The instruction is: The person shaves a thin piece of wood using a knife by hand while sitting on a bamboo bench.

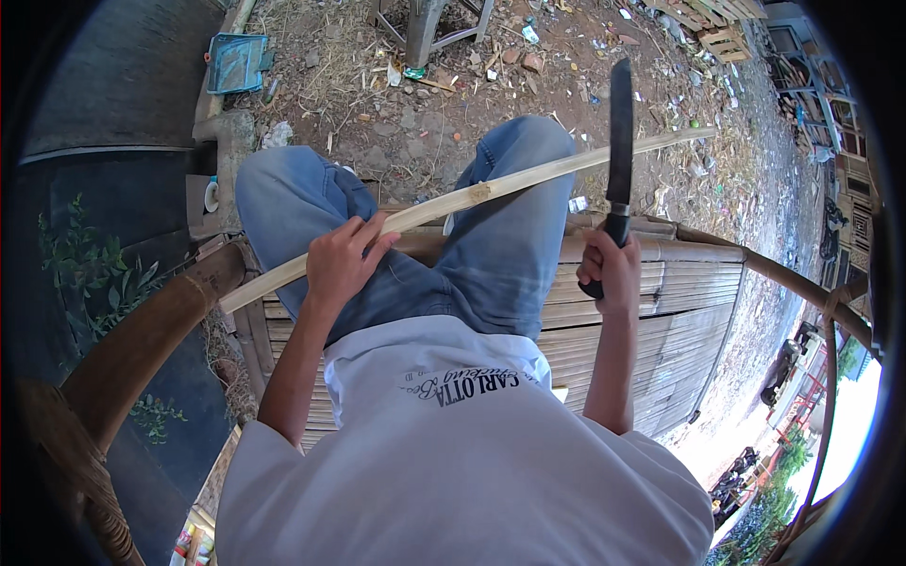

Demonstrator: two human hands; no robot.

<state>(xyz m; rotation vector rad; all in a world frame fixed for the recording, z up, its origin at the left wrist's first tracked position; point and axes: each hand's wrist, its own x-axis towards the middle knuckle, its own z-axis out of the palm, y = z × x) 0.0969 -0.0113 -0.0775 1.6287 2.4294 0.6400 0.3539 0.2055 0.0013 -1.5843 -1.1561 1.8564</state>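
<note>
A long pale bamboo strip (444, 202) slants across my lap, from the lower left up to the far right, over both jeans-clad knees. My left hand (344, 259) is closed around its lower part, thumb and fingers wrapped on it. In my right hand (611, 267) is a large knife (620, 141) with a black handle and a dark, broad blade. The blade points upward, away from me, and in this view it crosses in front of the strip near its far end. Whether blade and strip touch, I cannot tell.
I sit on a slatted bamboo bench (661, 311) with a curved bamboo armrest (151, 349) at left. Litter-strewn ground (396, 123) lies ahead. A blue plastic dustpan-like tray (237, 63) is at the far left, a wooden stool (429, 33) ahead, wooden crates (725, 42) at far right.
</note>
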